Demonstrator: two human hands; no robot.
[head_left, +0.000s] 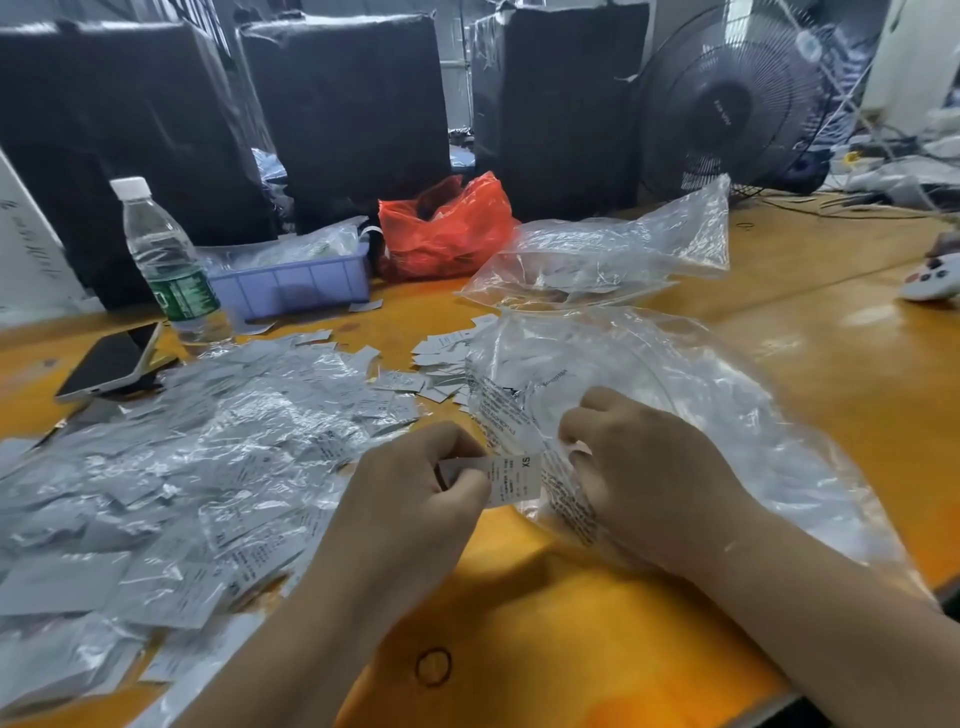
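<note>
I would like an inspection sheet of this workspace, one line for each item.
Surface: orange table, one rubber band near the front.
Job's things: white label marked XS; printed clear bag.
Clutter: pile of bagged labels, water bottle, phone, blue tray, red bag.
Hands: left hand pinches the label; right hand grips the clear bag.
Cables: thin cables at the table's far right.
Surroundings: black wrapped boxes, fan.
</note>
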